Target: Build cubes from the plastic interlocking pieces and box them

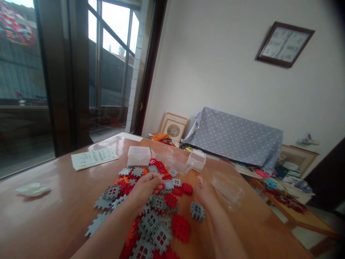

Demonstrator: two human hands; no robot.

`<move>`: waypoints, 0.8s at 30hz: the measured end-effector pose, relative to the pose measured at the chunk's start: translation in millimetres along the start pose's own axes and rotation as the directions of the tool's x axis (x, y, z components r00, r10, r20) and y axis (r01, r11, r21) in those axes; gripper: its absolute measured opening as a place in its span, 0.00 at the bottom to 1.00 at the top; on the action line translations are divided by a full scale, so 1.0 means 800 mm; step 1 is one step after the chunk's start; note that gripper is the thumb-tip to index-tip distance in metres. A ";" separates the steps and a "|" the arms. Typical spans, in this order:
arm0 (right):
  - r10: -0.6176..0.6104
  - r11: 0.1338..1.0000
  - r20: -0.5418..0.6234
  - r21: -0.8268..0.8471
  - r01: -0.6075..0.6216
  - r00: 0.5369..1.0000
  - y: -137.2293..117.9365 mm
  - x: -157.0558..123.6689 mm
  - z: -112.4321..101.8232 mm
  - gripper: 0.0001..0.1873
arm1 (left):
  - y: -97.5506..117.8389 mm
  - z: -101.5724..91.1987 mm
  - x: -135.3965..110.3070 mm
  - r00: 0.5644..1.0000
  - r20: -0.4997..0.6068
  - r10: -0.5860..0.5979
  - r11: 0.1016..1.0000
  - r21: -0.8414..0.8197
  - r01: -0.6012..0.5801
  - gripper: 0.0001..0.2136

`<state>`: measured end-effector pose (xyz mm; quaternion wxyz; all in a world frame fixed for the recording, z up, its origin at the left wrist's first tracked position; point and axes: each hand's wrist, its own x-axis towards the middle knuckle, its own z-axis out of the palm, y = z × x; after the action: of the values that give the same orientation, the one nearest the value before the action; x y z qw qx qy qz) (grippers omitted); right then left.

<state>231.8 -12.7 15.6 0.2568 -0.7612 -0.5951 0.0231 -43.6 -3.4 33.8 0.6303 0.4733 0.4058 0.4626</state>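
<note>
A pile of interlocking plastic building pieces (159,203), grey, red and some orange, spreads over the wooden table (253,230). My left hand (151,185) is over the pile with thumb and fingers pinched together; what is between them, if anything, is too small to make out. Grey pieces (169,185) lie close by its fingertips. To the right of the pile is my right hand (206,190), its fingers mostly hidden behind the hand. A bit of orange (217,193) shows at its edge; I cannot tell whether it is held. A grey block of joined pieces (197,211) sits beside the right wrist.
A lidded clear box (138,156), a smaller box (196,160) and clear trays (228,192) stand around the pile. Written paper sheets (94,158) and a crumpled plastic bag (32,189) lie on the left. A cloth-covered object (237,136) stands beyond the table.
</note>
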 end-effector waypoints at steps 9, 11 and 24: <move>0.029 0.989 -0.043 0.148 -0.022 0.999 0.010 -0.052 -0.007 0.23 | 0.009 -0.009 0.003 0.995 -0.089 0.047 0.999 0.014 -0.046 0.15; 0.003 0.976 -0.030 0.219 0.003 1.000 0.001 -0.062 0.000 0.21 | 0.010 -0.015 0.006 0.989 -0.129 0.073 0.997 0.010 -0.072 0.15; -0.287 0.944 0.248 0.238 0.229 0.925 -0.070 -0.101 0.001 0.14 | 0.002 -0.063 0.028 0.869 -0.241 0.432 0.776 0.590 -0.222 0.08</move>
<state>157.8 -77.2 16.4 0.2480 -0.6343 -0.7152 0.1572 -86.0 29.7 22.3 0.2912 0.6025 0.5392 0.5114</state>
